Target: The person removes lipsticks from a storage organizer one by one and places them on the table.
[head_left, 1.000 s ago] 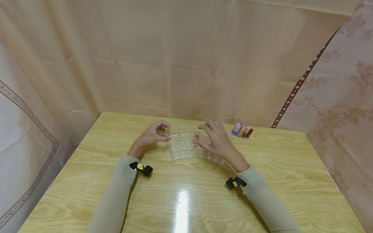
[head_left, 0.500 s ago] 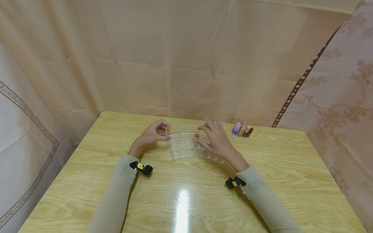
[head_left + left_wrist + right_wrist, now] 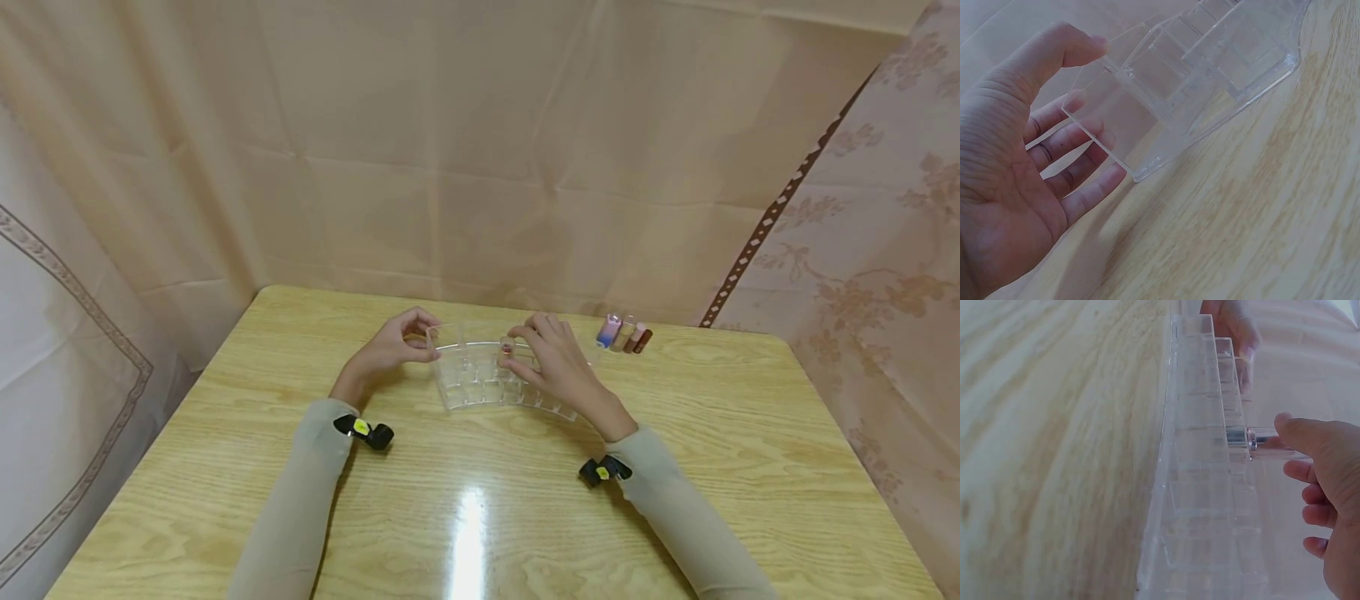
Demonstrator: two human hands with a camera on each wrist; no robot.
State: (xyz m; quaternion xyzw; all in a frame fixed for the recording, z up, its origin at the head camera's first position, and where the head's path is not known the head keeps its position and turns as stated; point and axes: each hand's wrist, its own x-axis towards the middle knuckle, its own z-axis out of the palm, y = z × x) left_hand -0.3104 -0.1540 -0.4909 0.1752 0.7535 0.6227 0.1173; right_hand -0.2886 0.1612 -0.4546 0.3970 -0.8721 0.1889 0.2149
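Note:
A clear, curved lipstick organizer [image 3: 472,392] with tiered compartments stands on the table in the head view. At its left end, my left hand [image 3: 392,343] holds the side panel, thumb on one side and fingertips behind the clear plastic [image 3: 1113,119]. My right hand [image 3: 558,358] pinches a lipstick [image 3: 1266,440] by its clear cap between thumb and fingers. A shiny ring circles the tube's middle. The lower end of this upright lipstick is inside a back-row compartment. Part of the organizer's right side is hidden behind my right hand in the head view.
Several lip products [image 3: 624,335] lie side by side at the table's back right, one pink and blue, others beige and dark red. The wooden table [image 3: 480,500] meets a beige curtain [image 3: 480,167] behind the organizer.
My right index finger has come slightly closer around the lipstick's cap. My left hand and the organizer have stayed in place.

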